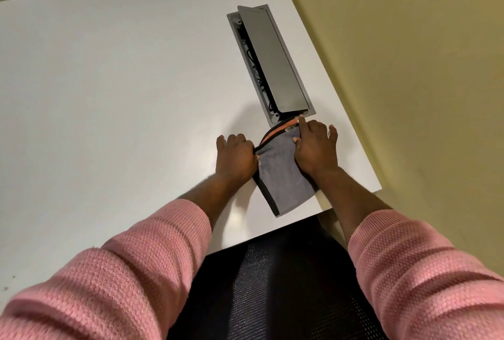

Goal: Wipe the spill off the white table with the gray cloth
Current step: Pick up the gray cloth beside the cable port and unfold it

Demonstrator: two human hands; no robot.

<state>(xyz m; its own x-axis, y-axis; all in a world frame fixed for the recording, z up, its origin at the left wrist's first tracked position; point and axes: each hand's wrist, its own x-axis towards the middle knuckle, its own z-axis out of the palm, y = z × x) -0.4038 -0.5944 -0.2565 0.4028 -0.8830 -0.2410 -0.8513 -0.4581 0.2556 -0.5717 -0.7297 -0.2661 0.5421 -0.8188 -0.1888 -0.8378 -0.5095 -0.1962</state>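
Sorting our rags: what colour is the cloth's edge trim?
Black on the gray cloth, with an orange strip at the far end; head view.

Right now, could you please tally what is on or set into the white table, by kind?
Gray cloth: 1
Hands on the cloth: 2, left hand, right hand
Cable box with raised lid, set into the table: 1
Total: 4

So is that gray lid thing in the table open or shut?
Open. The gray lid in the white table is tipped up on one side, and black cables show in the gap beneath it.
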